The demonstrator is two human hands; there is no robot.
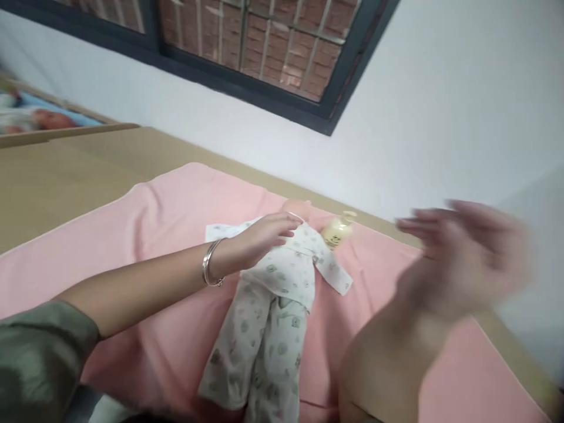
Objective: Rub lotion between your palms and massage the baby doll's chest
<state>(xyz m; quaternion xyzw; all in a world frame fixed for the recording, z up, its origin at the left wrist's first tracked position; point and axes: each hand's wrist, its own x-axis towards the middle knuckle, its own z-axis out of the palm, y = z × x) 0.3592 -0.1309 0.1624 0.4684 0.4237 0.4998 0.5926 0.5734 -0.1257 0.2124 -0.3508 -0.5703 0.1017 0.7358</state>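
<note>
A baby doll [296, 207] lies on its back in a white printed top [286, 273] and matching trousers [282, 341], its head away from me. My left hand [259, 238], wearing silver bangles [210, 264] at the wrist, hovers over the doll's upper chest with fingers stretched out and nothing in them. Whether it touches the top I cannot tell. Raised at the right, well apart from the doll, my right hand [462, 252] is blurred by motion; its fingers look apart and empty. Beside the doll's shoulder lies a pale yellow pump bottle [337, 231].
A pink blanket [171, 205] covers the tan table [101, 155] under the doll. White walls [476, 106] and a barred window [264, 47] stand behind it. Another doll [48, 119] lies on blue cloth inside a wooden-edged bed at far left.
</note>
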